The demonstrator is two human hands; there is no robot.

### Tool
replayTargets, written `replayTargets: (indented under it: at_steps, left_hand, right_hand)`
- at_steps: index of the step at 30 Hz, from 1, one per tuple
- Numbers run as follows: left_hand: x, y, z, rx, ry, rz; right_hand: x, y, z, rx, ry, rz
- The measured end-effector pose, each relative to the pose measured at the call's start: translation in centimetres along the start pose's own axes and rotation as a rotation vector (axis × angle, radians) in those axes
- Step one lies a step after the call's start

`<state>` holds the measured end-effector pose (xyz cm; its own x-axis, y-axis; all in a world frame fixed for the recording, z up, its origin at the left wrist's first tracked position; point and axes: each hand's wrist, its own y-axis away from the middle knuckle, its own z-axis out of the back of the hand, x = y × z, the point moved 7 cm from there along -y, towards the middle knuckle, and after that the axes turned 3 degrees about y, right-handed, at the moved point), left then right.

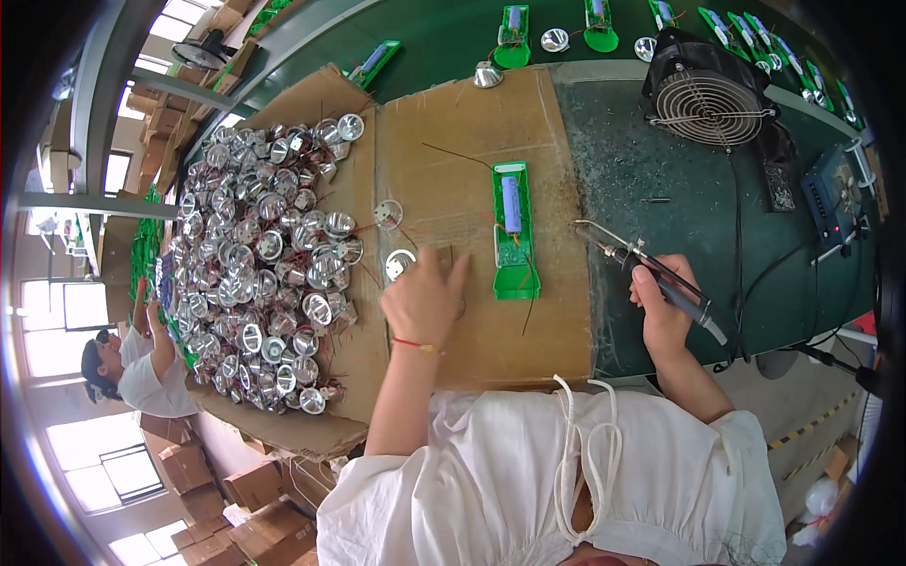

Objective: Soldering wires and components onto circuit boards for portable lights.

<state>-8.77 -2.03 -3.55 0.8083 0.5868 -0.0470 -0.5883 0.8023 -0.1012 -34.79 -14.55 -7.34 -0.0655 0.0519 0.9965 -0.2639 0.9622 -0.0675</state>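
My right hand (666,307) grips a soldering iron (687,300), a thin metal tube running along it. Its tip points left, over the edge of the cardboard. Between my hands lies a long green plastic housing (517,281) with a blue cylindrical battery (511,204), a small circuit board (511,255) and loose wires. My left hand (420,300) is low over the cardboard, thumb and forefinger apart, the other fingers partly hidden. Beside its fingertips is a silvery reflector cup (399,263). A round metal piece (388,214) with wires lies just beyond.
A heap of reflector cups (269,247) with red wires covers the left cardboard. A black fan (708,108) with a wire guard stands far right, near a blue soldering station (832,200). More green housings (512,49) line the back. Another person (142,368) works at the far left.
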Motion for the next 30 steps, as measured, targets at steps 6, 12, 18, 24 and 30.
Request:
replayTargets:
  at_steps: [6,12,18,24,30]
  left_hand:
    - [-1.6,4.5,1.4,-0.115,0.303,-0.253]
    - [1.2,5.5,2.5,0.088,0.190,0.026]
    - [-1.1,6.0,0.1,0.213,0.371,-0.148]
    - [1.0,4.9,-0.3,0.290,1.013,0.151]
    - [-1.5,2.9,0.1,0.216,1.047,0.123]
  right_hand:
    - [0.0,0.7,0.4,-0.032,0.037,-0.032]
    - [0.1,0.6,0.3,-0.007,0.020,-0.033]
    - [0.3,0.8,-0.1,-0.007,-0.016,-0.040]
    - [0.7,1.2,0.1,0.025,-0.066,-0.058]
    - [2.0,1.9,-2.3,0.211,-0.036,0.055]
